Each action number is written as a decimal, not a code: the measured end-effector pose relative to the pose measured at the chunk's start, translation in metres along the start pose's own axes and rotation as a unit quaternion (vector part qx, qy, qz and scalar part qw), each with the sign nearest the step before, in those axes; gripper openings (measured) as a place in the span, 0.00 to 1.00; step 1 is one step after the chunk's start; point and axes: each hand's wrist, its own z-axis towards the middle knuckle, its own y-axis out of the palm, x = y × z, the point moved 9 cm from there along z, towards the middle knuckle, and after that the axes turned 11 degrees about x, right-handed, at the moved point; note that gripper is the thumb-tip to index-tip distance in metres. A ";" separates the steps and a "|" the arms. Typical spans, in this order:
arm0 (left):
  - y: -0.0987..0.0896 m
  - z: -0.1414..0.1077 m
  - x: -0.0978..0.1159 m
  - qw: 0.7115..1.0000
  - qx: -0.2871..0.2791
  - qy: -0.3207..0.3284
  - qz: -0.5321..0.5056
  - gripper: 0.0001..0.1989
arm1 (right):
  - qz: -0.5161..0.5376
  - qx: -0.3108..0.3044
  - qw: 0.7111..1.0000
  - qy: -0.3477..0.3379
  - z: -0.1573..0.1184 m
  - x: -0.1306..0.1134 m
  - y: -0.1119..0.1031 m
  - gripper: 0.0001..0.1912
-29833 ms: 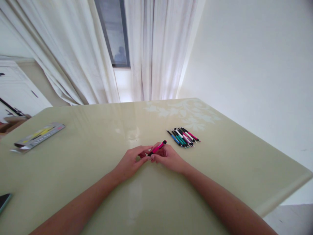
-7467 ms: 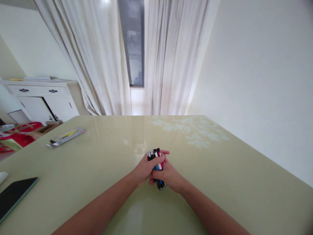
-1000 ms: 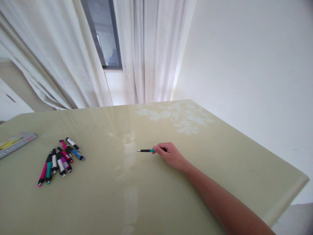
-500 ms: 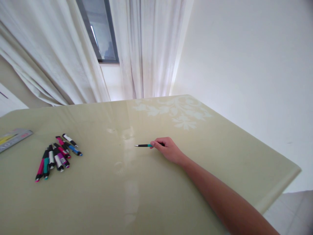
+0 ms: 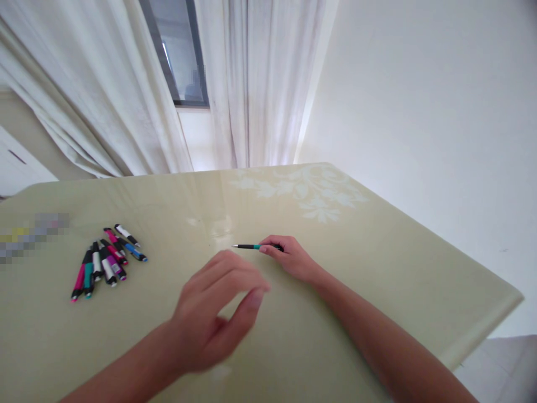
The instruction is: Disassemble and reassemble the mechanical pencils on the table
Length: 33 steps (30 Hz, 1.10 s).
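My right hand point(image 5: 287, 256) rests on the table, its fingers closed around a pen point(image 5: 247, 246) with a metal tip, black grip and teal barrel. The pen lies nearly level and points left; its back end is mostly covered by my fingers. Nearer to me, my left hand point(image 5: 218, 310) hovers over the table, slightly blurred. Its fingers are loosely curved above the thumb, with a gap inside the curl and nothing seen in it. The left hand is below the pen's tip in view and apart from it.
A loose pile of several pens point(image 5: 104, 260) in pink, teal, white, purple and blue lies on the left of the pale green table point(image 5: 159, 336). Farther left is a blurred grey and yellow item point(image 5: 33, 229). Curtains point(image 5: 264, 84) and a white wall point(image 5: 419, 112) stand behind.
My left hand has come into view from the lower left and reached the middle of the table. My right hand keeps the pen in almost the same place. The view has shifted slightly.
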 end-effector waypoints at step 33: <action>0.041 0.046 -0.099 0.986 -0.128 -0.078 0.073 0.21 | -0.032 -0.030 0.999 -0.022 -0.005 -0.004 0.014 0.20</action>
